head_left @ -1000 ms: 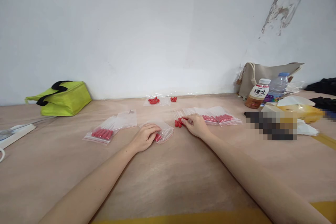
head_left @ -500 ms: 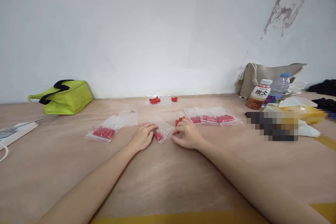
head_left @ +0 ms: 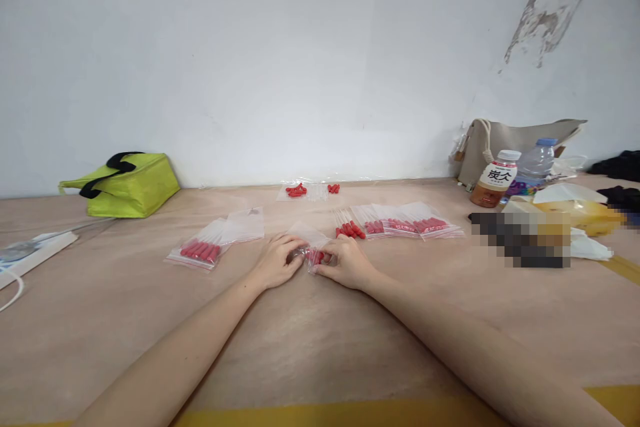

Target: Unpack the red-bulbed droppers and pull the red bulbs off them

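On a brown-covered worktop (head_left: 320, 340), both hands meet at one clear bag

Centred in front of the person, the clear bag (head_left: 309, 232) lies flat between the hands, with red pieces (head_left: 314, 255) showing through its near end. The left hand (head_left: 277, 260) curls over the bag's left edge; whether its thumb and fingers press together cannot be told. The right hand (head_left: 349, 263) pinches the near right edge between thumb and fingers. Just beyond the right hand lie loose red-tipped sticks (head_left: 351, 230), near a row of filled bags (head_left: 425, 225). More bags (head_left: 200, 251) lie to the left.

Such thin film probably creases easily, so a light pinch at the very edge seems best, the left hand steadying while the right does the fine work. Keeping the red pieces side by side, clear of the near edge, would likely prevent snagging.
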Motion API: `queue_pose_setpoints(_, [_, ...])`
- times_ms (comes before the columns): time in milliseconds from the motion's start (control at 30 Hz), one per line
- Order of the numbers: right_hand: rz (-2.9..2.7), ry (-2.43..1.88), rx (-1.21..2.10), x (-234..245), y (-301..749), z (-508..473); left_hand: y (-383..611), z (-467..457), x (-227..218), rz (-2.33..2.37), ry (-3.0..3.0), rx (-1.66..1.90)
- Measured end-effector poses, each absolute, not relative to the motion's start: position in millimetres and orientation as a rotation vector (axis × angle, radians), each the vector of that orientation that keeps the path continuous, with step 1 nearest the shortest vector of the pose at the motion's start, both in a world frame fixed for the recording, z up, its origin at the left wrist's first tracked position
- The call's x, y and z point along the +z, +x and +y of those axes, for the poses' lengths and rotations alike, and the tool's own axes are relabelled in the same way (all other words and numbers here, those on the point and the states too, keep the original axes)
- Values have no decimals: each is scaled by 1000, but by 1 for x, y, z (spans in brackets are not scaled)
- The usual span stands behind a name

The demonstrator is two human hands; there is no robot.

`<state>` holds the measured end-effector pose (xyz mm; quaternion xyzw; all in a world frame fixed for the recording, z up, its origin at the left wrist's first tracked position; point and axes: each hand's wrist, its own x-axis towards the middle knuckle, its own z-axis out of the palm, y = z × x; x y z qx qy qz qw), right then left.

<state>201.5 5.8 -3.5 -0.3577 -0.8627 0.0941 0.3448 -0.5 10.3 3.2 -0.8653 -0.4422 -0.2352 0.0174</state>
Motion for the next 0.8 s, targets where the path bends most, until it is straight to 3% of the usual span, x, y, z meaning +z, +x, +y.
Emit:
queue_pose_setpoints(433, [-2102,-1022,266,-3,192,-2,-1,14,2,-1495,-2750,-717])
queue_pose_setpoints(600, [-1966,-873,507,-4,199,1,-2,13,3,-1571,-2773,-598])
queue_pose_setpoints(800, [-1783,-1019,968,28,231,21,-11,15,6,-1594,-2775,-480])
